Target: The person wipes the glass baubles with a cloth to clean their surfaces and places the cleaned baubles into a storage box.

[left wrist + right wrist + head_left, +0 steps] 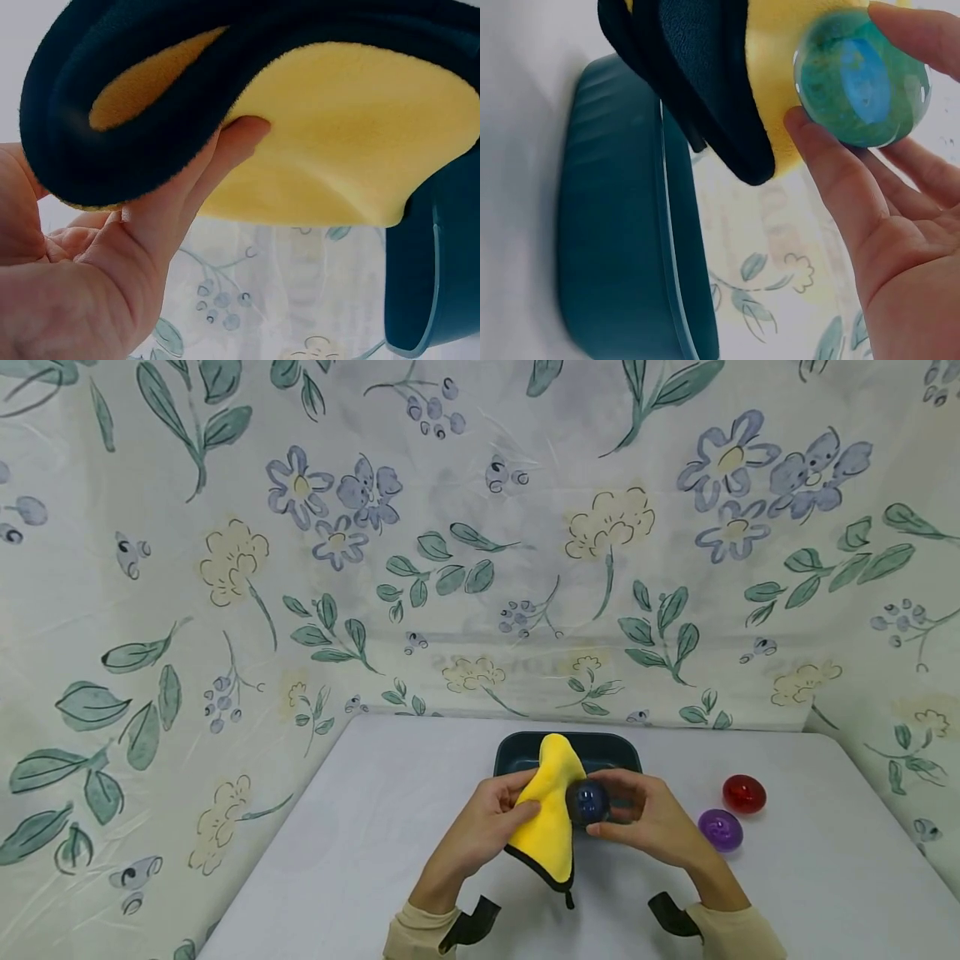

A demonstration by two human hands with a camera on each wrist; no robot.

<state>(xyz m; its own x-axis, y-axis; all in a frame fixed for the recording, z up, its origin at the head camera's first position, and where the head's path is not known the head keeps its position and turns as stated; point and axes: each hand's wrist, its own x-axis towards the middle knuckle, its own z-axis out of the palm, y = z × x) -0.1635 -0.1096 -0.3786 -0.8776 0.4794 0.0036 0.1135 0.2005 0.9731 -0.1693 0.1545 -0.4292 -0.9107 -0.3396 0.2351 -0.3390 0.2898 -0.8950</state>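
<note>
My left hand (pixel 483 827) grips a folded yellow cloth (pixel 551 818) with dark edging, thumb lying on its near face. In the left wrist view the fingers (pixel 244 135) press against the cloth's fuzzy side. Between the thumb and fingers of my right hand (pixel 656 818) is a glossy, see-through ball (pixel 588 802), dark blue from above and greenish with a blue patch in the right wrist view. The ball sits right at the cloth's right side. Both hands are raised in front of a dark teal tub (pixel 618 752), which the cloth and hands partly hide.
Right of my right hand, a red shiny ball (pixel 744 794) and a purple one (pixel 721 832) lie on the white table (pixel 337 827). Floral fabric (pixel 465 527) hangs behind the table and along its sides.
</note>
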